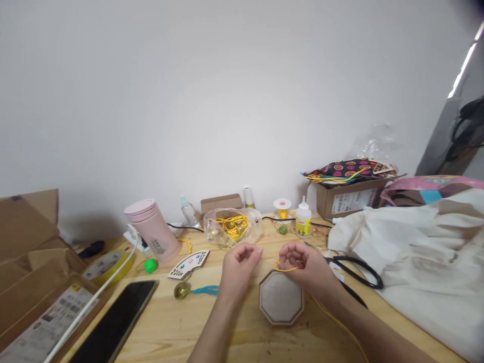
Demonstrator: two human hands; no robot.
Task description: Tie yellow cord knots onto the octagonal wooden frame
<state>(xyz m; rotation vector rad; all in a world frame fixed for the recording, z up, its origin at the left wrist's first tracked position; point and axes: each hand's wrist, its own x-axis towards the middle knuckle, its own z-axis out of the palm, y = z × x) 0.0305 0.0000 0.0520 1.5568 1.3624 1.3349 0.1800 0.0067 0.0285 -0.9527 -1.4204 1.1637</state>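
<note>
Yellow cord [287, 269]: perhaps tying; right hand [304, 261] pinches it, octagon [281, 297] just below!
Left hand [239, 264]: curled, contents unclear; next likely needs tension.

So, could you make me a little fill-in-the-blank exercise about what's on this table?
1. The colour of the cord at the right hand is ____.
2. Seen from above, the flat piece between the forearms has ____ sides.
3. The strands beside the left hand are coloured ____.
4. The large tumbler behind the phone is coloured ____.

Missing words: yellow; eight; blue; pink.
</note>
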